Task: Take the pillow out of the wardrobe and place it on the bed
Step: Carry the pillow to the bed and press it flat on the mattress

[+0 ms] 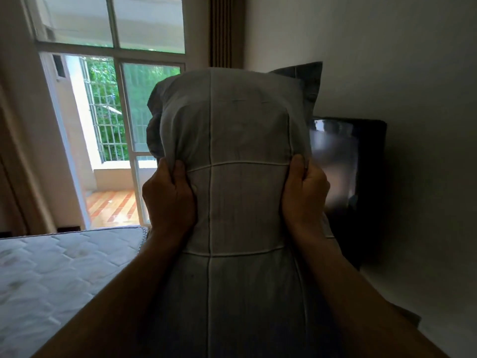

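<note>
A grey pillow (237,156) with thin white grid lines stands upright in the air in front of me, filling the middle of the view. My left hand (167,195) squeezes its left side and my right hand (304,192) squeezes its right side, both about halfway up. The bed (59,275), a bare white quilted mattress, lies low at the left, below and to the left of the pillow. The wardrobe is not in view.
A dark wall-mounted screen (356,182) hangs on the right wall just behind the pillow. A glass balcony door and window (108,130) stand straight ahead beyond the bed. A brown curtain (222,29) hangs in the corner.
</note>
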Motion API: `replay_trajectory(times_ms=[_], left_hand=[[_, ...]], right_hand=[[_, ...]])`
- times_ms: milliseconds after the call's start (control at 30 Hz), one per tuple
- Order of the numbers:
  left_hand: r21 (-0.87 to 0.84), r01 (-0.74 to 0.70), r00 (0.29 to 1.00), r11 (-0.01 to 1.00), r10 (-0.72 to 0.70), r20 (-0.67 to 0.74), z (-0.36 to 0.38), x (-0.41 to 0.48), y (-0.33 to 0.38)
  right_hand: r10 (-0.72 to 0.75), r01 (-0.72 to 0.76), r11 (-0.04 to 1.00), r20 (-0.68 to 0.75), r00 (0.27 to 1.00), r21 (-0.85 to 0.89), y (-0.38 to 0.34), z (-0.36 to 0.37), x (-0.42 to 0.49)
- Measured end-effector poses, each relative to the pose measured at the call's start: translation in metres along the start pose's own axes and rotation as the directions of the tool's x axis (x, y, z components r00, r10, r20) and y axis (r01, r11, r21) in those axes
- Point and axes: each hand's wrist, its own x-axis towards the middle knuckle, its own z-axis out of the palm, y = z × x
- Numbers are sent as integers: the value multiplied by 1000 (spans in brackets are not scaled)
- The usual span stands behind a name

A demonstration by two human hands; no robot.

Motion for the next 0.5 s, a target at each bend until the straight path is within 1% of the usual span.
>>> replay_trajectory(times_ms=[100, 200, 300, 500], left_hand=[[18, -20, 999, 1000, 21, -30, 29, 22, -18], [60, -32, 998, 998, 35, -55, 55, 42, -33], [82, -24, 996, 996, 31, -85, 80, 59, -52], [103, 2, 996, 995, 7, -86, 123, 88, -101]], right_hand=[[-12, 10, 999, 31, 999, 54, 22, 36, 25], [4, -10, 996, 63, 998, 93, 41, 67, 50], [-13, 4, 993, 81, 997, 115, 60, 98, 72], [-10, -2, 993, 104, 995, 118, 100, 161, 96]])
